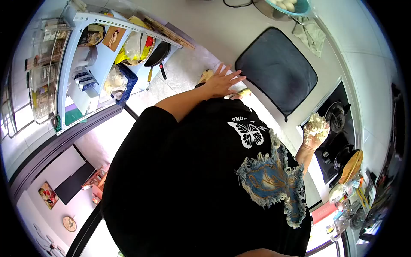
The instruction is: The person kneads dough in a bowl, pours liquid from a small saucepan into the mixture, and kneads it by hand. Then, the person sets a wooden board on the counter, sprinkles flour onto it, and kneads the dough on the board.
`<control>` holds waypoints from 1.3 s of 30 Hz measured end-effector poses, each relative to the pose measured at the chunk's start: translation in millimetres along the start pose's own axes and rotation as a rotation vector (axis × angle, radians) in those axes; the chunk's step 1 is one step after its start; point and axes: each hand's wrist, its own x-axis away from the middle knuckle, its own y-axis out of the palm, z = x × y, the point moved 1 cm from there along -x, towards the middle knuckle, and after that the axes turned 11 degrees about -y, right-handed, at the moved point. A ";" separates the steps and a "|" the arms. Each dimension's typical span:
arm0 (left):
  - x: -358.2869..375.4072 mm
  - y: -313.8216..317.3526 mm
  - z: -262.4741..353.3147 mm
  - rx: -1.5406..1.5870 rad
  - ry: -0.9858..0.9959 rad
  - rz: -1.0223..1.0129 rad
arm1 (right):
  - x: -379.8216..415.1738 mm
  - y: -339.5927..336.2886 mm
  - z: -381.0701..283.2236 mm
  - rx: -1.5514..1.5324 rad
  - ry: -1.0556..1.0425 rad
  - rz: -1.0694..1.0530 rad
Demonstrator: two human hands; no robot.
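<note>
My left hand (222, 81) is spread flat with its fingers apart, beside the left corner of a dark mat (278, 70) on the counter. It holds nothing. Over the edge of the hob at the right, my right hand (316, 139) is wrapped round a lump of pale, crumbly dough (317, 125). Parts of its fingers are covered by the dough.
A teal bowl of round white items (302, 7) stands at the top, near a crumpled cloth (311, 38). The black gas hob (336, 118) and a pan with a wooden lid (352, 166) lie right. Shelves (98, 60) stand left.
</note>
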 end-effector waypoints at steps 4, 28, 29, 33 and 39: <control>-13.7 -16.8 -11.9 0.187 -0.084 0.187 | -1.6 16.1 17.4 0.023 0.026 -0.025; -33.3 103.5 -366.1 0.527 -1.253 -0.082 | 3.7 57.3 199.8 0.078 0.202 0.150; -48.3 85.7 -371.0 0.580 -1.317 0.029 | -3.0 52.8 203.0 0.077 0.207 0.146; -96.0 123.1 -438.9 0.596 -1.432 -0.200 | -13.4 30.4 220.2 0.124 0.230 0.303; -114.4 130.6 -471.8 1.066 -1.617 -0.006 | 7.1 3.4 231.5 0.207 0.251 0.419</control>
